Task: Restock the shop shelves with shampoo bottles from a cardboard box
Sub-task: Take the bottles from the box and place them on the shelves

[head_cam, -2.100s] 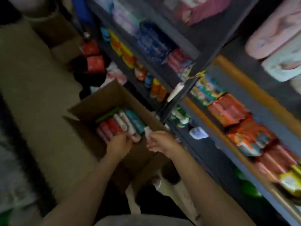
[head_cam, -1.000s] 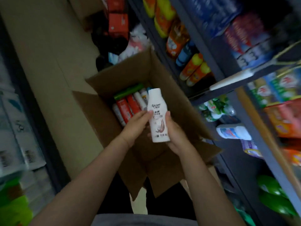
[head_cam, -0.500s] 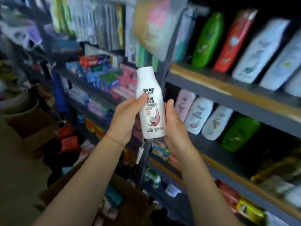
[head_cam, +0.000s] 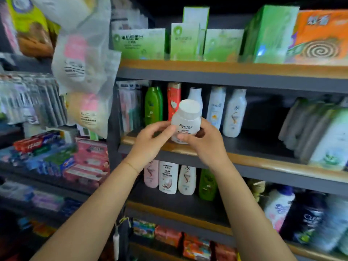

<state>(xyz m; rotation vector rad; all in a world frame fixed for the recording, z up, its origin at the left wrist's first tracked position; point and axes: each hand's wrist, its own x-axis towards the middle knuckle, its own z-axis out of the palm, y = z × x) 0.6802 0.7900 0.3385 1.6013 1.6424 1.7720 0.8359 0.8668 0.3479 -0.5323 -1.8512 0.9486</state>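
White shampoo bottle (head_cam: 186, 123) sits between both hands at the front edge of the middle shelf (head_cam: 263, 161). Left hand (head_cam: 150, 142) and right hand (head_cam: 205, 142) hold it with curled fingers.

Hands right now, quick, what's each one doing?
Left hand: fingers curled on the white shampoo bottle, holding it.
Right hand: holding the same bottle.

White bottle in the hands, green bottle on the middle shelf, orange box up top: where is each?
White bottle (head_cam: 186, 120): head view, shoulder above label.
Green bottle (head_cam: 152, 106): head view, body.
Orange box (head_cam: 320, 34): head view, front face.
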